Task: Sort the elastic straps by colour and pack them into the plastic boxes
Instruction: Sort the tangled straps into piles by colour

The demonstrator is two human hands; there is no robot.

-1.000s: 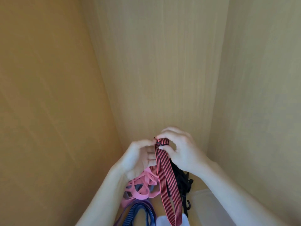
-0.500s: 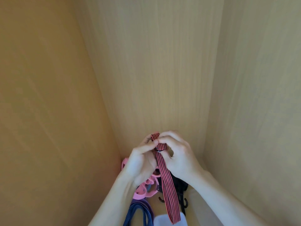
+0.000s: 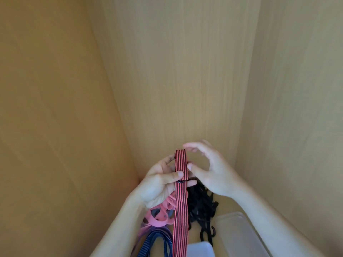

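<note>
A red strap with black stripes [image 3: 181, 216] hangs down the middle of the view. My left hand [image 3: 159, 184] pinches its folded top end, thumb across the front. To the right of the strap's top, my right hand [image 3: 209, 169] has its fingers spread and holds nothing; the thumb tip is next to the strap's edge. Below lie pink straps [image 3: 159, 216], blue striped straps [image 3: 154, 243] and a tangle of black straps with hooks [image 3: 202, 206]. A clear plastic box [image 3: 239, 232] sits at the lower right and a whitish box [image 3: 200, 249] at the bottom edge.
Wooden walls [image 3: 185, 71] close in on the left, back and right, forming a narrow compartment. The straps and boxes lie on its floor, mostly hidden by my forearms.
My right hand has let go of the striped strap and opened to the right. The left hand now holds the folded top alone, thumb on the front.
</note>
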